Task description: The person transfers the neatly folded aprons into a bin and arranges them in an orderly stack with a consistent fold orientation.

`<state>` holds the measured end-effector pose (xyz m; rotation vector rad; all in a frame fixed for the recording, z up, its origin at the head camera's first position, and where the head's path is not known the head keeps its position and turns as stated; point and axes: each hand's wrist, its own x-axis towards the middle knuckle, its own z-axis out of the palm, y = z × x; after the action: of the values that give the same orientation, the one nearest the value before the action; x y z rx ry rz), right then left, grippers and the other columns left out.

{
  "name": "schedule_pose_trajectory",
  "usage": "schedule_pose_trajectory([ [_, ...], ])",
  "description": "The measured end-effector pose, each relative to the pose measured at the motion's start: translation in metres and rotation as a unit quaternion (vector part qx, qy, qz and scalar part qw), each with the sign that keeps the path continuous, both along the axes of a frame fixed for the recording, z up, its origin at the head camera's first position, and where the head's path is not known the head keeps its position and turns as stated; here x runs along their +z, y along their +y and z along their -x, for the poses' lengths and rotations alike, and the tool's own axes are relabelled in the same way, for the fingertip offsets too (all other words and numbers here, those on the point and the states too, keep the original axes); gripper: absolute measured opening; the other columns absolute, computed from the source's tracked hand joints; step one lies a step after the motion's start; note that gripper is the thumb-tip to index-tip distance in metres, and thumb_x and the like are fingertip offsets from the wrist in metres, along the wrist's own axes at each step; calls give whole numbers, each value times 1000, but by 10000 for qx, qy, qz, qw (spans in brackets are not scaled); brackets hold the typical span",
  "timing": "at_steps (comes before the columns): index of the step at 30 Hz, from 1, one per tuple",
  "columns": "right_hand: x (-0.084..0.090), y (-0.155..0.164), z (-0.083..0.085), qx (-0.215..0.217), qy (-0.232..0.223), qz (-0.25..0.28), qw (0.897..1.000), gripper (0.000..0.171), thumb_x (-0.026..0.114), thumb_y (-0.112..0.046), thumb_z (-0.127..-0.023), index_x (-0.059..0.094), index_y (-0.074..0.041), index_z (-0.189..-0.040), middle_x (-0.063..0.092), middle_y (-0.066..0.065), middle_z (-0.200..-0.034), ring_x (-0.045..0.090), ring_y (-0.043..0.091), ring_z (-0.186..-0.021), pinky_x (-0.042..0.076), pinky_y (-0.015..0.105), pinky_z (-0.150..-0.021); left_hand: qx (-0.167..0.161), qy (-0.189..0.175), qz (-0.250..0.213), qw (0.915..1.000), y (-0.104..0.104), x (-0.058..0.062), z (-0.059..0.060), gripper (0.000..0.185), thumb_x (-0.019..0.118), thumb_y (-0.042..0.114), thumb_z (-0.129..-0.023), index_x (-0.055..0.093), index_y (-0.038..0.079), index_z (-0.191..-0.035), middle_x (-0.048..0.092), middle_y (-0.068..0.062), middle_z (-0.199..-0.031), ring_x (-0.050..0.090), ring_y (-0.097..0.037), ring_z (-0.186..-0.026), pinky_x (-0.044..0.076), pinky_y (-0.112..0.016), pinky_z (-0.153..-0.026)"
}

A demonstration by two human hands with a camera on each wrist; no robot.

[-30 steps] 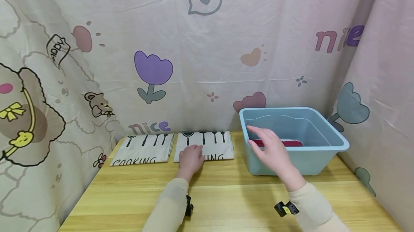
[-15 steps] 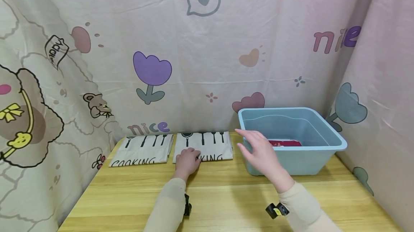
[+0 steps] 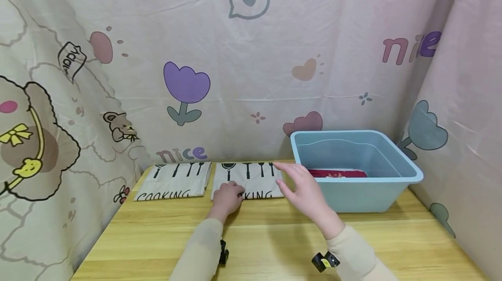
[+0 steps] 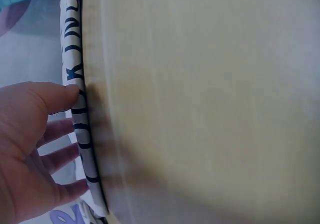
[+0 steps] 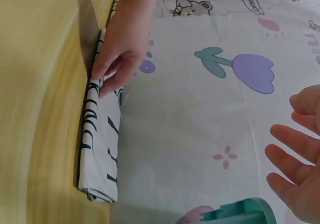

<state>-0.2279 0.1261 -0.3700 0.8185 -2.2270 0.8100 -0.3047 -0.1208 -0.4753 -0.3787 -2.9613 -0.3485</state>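
Two folded white kitchen towels with black utensil prints and "COOKING" lettering lie side by side at the table's back. My left hand [image 3: 227,199] is at the front edge of the right-hand towel [image 3: 256,181]. In the left wrist view its thumb [image 4: 62,97] meets the lettered fold, with the other fingers on the towel's top; it pinches this edge. The left-hand towel [image 3: 172,181] lies untouched. My right hand [image 3: 303,191] hovers near the right end of the gripped towel, fingers spread and holding nothing. It hides part of the bin's left side.
A light blue plastic bin [image 3: 361,196] stands at the back right, with a red folded cloth [image 3: 339,173] inside. Behind the wooden table [image 3: 259,246] hangs a printed curtain [image 3: 251,72], which also closes off both sides.
My right hand has moved left, from in front of the bin towards the right-hand towel. That towel has slid slightly towards me with my left hand at its front edge.
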Motion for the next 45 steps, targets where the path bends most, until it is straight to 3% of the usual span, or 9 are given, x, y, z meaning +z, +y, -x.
schedule_pose_trajectory([
  [13, -11, -6, -2, 83, 59, 6, 9999, 42, 73, -10, -89, 63, -8, -129, 66, 4, -123, 59, 22, -113, 50, 41, -95, -577, 68, 103, 9983, -4, 7, -27, 17, 70, 8, -87, 76, 16, -101, 60, -5, -94, 56, -31, -86, 51, -51, -66],
  [20, -15, -7, -3, 131, 49, 24, 9999, 42, 74, -8, -87, 64, -6, -128, 66, 6, -123, 60, 23, -113, 51, 41, -94, -838, 234, 208, 9960, -8, 9, -42, 16, 71, 5, -85, 75, 16, -97, 60, -4, -90, 58, -31, -83, 52, -48, -64],
  [33, -30, -8, -3, 74, -73, -18, 9999, 41, 74, -7, -87, 64, -5, -126, 67, 8, -123, 60, 26, -114, 50, 43, -96, -933, 161, 117, 9954, -12, 10, -63, 20, 70, 3, -84, 76, 16, -98, 58, -3, -88, 54, -26, -80, 51, -44, -62],
  [40, -43, -9, -2, -78, -584, -78, 9982, 42, 75, -9, -88, 64, -6, -128, 66, 8, -125, 59, 28, -116, 49, 45, -97, -1035, 283, 98, 9942, -16, 11, -76, 19, 72, 3, -82, 76, 16, -96, 57, -2, -87, 53, -24, -78, 49, -41, -58],
  [45, -53, -8, -1, -154, -701, -77, 9974, 44, 75, -9, -87, 62, -4, -129, 65, 11, -126, 59, 30, -116, 49, 47, -97, -1098, 250, 53, 9936, -18, 12, -84, 19, 74, 5, -81, 75, 18, -95, 57, 0, -86, 51, -22, -77, 48, -39, -57],
])
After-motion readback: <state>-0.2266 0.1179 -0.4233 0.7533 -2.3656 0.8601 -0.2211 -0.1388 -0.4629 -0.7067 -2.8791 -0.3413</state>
